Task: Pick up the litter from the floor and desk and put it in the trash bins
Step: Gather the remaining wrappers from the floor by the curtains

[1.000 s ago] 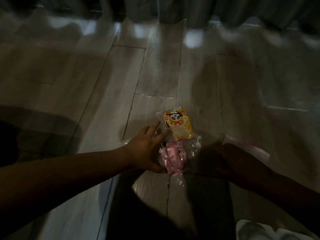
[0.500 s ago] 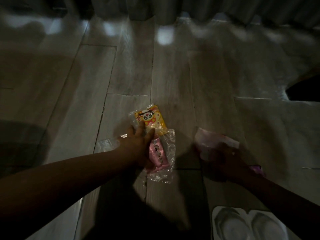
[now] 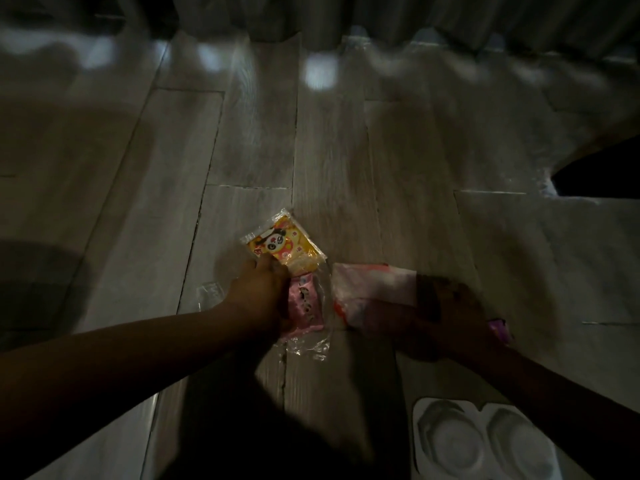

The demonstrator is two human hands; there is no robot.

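Though dimly lit, yellow panda-print wrapper

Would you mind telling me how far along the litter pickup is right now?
Done: nothing visibly; no bin is in view. In hand: the left hand rests on the yellow wrapper and pink wrapper, the right hand on the white wrapper, all lying on the floor; grip is too dark to judge. Left: lifting those, plus the clear scrap, purple scrap and plastic tray.

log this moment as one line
left hand: on yellow wrapper, pink wrapper, grip unclear | right hand: holds white wrapper | tray: on floor, untouched
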